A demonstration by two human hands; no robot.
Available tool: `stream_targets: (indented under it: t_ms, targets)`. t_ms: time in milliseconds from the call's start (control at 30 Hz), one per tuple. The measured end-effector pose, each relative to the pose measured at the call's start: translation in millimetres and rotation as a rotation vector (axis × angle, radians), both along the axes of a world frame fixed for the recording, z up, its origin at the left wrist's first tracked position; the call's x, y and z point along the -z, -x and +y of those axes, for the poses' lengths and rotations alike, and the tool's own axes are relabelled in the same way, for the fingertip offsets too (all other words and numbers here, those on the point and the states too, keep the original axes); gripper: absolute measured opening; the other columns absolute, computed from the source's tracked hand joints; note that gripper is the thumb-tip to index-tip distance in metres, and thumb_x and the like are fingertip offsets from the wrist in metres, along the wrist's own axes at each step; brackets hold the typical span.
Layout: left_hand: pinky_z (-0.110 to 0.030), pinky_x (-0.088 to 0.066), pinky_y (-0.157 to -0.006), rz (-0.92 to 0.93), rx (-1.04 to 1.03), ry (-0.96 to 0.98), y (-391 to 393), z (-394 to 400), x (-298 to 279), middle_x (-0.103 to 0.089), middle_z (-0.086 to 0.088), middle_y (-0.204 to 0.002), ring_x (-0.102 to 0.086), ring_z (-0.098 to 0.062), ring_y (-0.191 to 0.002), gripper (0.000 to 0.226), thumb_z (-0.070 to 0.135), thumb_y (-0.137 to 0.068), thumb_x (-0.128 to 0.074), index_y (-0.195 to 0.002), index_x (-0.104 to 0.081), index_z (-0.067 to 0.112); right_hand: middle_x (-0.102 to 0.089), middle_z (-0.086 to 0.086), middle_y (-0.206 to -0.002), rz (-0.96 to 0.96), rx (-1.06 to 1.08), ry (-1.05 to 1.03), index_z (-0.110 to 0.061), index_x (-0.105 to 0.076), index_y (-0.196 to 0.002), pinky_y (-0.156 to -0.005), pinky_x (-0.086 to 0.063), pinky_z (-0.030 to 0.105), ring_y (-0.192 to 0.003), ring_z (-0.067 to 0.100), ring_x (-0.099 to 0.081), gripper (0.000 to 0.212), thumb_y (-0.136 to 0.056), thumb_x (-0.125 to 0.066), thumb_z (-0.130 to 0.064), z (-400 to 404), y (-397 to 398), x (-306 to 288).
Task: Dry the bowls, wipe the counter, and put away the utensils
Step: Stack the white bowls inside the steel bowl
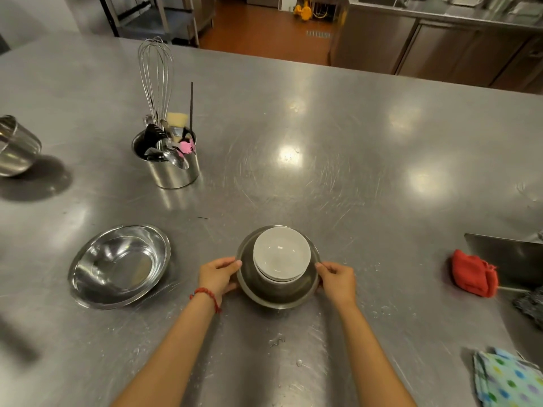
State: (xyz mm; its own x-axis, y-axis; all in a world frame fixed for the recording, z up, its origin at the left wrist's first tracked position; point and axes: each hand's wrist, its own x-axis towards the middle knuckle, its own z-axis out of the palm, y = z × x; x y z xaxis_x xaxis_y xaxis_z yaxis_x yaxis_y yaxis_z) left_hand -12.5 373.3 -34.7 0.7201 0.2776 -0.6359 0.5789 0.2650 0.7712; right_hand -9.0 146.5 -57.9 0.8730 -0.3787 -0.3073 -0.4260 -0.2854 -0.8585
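Observation:
A steel mixing bowl [276,295] sits on the steel counter [338,160] in front of me, with stacked white bowls [281,255] inside it. My left hand [219,274] grips its left rim and my right hand [338,279] grips its right rim. An empty steel bowl [120,265] stands to the left. A steel canister [170,168] further back holds a whisk [154,74], spoons and other utensils. A red cloth [473,277] lies at the right, and a dotted blue cloth [511,380] at the lower right. Water drops [276,339] lie near the front edge.
Another steel container [16,145] stands at the far left edge. A steel tray edge [505,254] and a dark scrubber [531,306] are at the right, beside the red cloth. Steel cabinets [440,45] and an orange floor [264,27] lie beyond the counter.

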Motion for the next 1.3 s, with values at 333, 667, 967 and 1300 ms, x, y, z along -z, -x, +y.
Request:
stream_targets:
  t_ms: [333, 667, 967, 1300]
  targets:
    - [-0.027, -0.055, -0.048, -0.012, -0.059, 0.002, 23, 1, -6, -0.061, -0.013, -0.077, -0.057, -0.016, -0.051, 0.027, -0.002, -0.082, -0.062, -0.109, -0.059, -0.007, -0.054, 0.011, -0.057, -0.02, -0.053, -0.009, 0.012, -0.066, -0.072, -0.057, -0.042, 0.029, -0.053, 0.019, -0.043, 0.024, -0.085, -0.06, -0.007, 2, 15, -14]
    - [-0.017, -0.051, -0.041, -0.171, -0.18, -0.013, 44, 29, -43, -0.063, 0.003, -0.044, -0.056, -0.005, -0.039, 0.01, -0.002, -0.08, -0.064, -0.088, -0.065, 0.005, -0.05, 0.005, -0.048, -0.141, -0.175, -0.067, 0.007, -0.063, -0.064, -0.041, -0.045, 0.011, -0.035, 0.003, -0.045, 0.026, -0.086, -0.057, -0.005, 30, 12, -56]
    - [-0.021, -0.054, -0.043, -0.229, -0.25, -0.017, 61, 123, -62, -0.066, -0.001, -0.051, -0.06, -0.01, -0.046, 0.008, 0.0, -0.079, -0.065, -0.082, -0.067, 0.007, -0.056, 0.012, -0.057, -0.184, -0.249, -0.074, 0.014, -0.064, -0.071, -0.053, -0.053, 0.03, -0.044, 0.016, -0.05, 0.024, -0.084, -0.059, -0.005, 123, 9, -74]
    - [-0.017, -0.051, -0.04, -0.234, -0.21, -0.101, 51, 252, -62, -0.063, -0.006, -0.06, -0.061, -0.015, -0.049, 0.022, -0.001, -0.08, -0.064, -0.102, -0.063, -0.004, -0.061, 0.012, -0.058, -0.161, -0.205, -0.047, 0.008, -0.067, -0.068, -0.06, -0.058, 0.038, -0.044, 0.018, -0.054, 0.022, -0.084, -0.061, -0.006, 252, 5, -67]
